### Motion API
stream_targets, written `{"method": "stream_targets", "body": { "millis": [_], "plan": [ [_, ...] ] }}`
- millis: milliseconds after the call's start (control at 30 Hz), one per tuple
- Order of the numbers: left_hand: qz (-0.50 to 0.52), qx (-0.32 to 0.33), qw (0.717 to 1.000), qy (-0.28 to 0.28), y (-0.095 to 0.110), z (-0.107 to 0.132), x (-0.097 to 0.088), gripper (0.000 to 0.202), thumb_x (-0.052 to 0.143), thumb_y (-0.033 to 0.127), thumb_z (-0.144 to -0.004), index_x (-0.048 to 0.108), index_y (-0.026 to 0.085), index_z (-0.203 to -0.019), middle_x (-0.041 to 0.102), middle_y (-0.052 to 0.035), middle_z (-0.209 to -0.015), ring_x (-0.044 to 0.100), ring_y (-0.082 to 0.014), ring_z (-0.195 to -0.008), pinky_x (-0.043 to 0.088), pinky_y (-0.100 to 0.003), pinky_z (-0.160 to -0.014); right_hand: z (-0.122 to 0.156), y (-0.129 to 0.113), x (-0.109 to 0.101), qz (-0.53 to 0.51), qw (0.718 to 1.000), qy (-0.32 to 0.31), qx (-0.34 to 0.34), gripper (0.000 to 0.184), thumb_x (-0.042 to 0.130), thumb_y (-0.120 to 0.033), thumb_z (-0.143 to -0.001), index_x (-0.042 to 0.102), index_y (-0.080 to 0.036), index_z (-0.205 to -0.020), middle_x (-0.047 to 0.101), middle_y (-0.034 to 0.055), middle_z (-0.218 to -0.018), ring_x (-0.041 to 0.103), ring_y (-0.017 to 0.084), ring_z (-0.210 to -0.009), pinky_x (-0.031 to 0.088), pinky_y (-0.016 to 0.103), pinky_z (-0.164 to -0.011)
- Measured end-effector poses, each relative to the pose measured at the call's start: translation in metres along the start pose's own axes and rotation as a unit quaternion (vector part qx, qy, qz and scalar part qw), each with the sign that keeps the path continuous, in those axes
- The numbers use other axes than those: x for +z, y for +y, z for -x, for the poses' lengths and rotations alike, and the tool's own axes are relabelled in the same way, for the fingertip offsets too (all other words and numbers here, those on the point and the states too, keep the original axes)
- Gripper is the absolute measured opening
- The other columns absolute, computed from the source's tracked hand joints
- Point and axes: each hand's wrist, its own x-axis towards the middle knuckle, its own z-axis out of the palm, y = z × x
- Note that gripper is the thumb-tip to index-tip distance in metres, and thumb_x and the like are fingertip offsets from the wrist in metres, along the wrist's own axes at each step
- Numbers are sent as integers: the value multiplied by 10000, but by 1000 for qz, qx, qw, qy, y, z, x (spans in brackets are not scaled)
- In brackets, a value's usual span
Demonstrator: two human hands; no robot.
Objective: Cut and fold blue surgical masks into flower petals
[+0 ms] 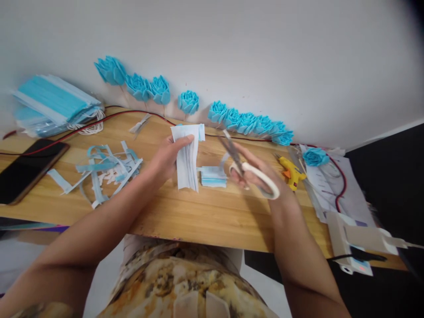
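Note:
My left hand [168, 157] is closed on a pleated white-and-blue face mask piece [188, 159], held upright above the wooden table [205, 216]. My right hand [256, 170] grips white-handled scissors [247, 165], blades pointing up and left, just right of the mask piece. A small stack of cut blue mask pieces [213, 176] lies on the table between the two hands.
Blue fabric roses [245, 121] line the wall. A stack of blue masks [54, 104] sits far left, cut strips [102, 170] and a black phone [26, 168] nearer. A yellow glue gun [291, 171], papers and a power strip [354, 247] lie right.

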Motion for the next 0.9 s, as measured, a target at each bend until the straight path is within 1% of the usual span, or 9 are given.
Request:
{"method": "stream_targets", "body": {
  "millis": [67, 133, 233, 367, 467, 600, 767, 833, 900],
  "plan": [
    [-14, -11, 1000, -9, -3, 0, 0, 346, 824, 419, -661, 649, 171, -827, 633, -13, -685, 590, -167, -645, 480, -315, -662, 1, 1, -7, -8, 993, 73, -88, 825, 734, -611, -783, 448, -285, -1485, 598, 0, -778, 537, 141, -596, 435, 285, -505],
    [-43, -16, 999, -26, -6, 3, 2, 366, 836, 412, -653, 661, 161, -853, 660, -20, -741, 588, -157, -655, 469, -297, -645, -2, 1, -7, 13, 973, 168, -157, 660, 771, -561, -766, 579, -314, -1347, 591, -4, -776, 554, 156, -625, 465, 309, -534],
    [-114, -3, 991, -67, -6, 9, 7, 356, 822, 399, -666, 674, 147, -868, 678, -24, -805, 585, -143, -690, 456, -271, -646, -8, -6, 2, 67, 949, 250, -179, 457, 819, -379, -768, 644, -347, -1189, 649, -9, -861, 602, 153, -703, 503, 303, -603],
    [-215, 27, 969, -122, -1, 17, 11, 337, 769, 447, -699, 667, 144, -806, 661, -17, -779, 567, -141, -690, 424, -258, -619, -19, -26, 14, 125, 964, 187, -140, 454, 842, -363, -738, 645, -308, -1144, 714, 19, -961, 679, 197, -826, 558, 331, -677],
    [-256, 47, 956, -132, 1, 19, 11, 338, 748, 478, -707, 638, 161, -750, 633, -6, -723, 546, -139, -657, 380, -250, -570, -28, -37, 19, 183, 967, 130, -124, 463, 854, -390, -716, 663, -286, -1126, 695, 11, -885, 666, 192, -758, 545, 325, -644],
    [-279, 52, 949, -138, 2, 18, 9, 352, 741, 498, -706, 633, 166, -751, 631, -6, -708, 543, -140, -643, 371, -245, -552, -39, -43, 20, 229, 959, 114, -123, 391, 837, -360, -733, 679, -266, -1079, 627, -18, -771, 584, 145, -651, 478, 289, -582],
    [-235, 69, 953, -179, 7, 5, -4, 478, 754, 536, -719, 704, 170, -1023, 733, -44, -923, 657, -201, -787, 487, -277, -657, -45, -38, 3, 106, 969, 173, -144, 380, 838, -338, -721, 660, -285, -1052, 587, -47, -748, 537, 112, -603, 471, 273, -557],
    [-199, 82, 962, -167, 7, -4, -11, 574, 577, 642, -848, 678, 184, -1180, 752, -73, -1008, 695, -243, -852, 536, -336, -709, -46, -33, -7, 32, 968, 204, -144, 388, 836, -322, -711, 657, -291, -1054, 584, -50, -763, 537, 108, -601, 469, 262, -531],
    [-248, 114, 949, -157, 3, -13, -17, 626, 392, 652, -946, 648, 185, -1275, 754, -96, -1085, 708, -273, -951, 559, -400, -801, -48, -27, -15, -60, 965, 214, -141, 389, 826, -318, -702, 656, -289, -1051, 578, -51, -767, 555, 111, -613, 481, 256, -517]
  ]
}}
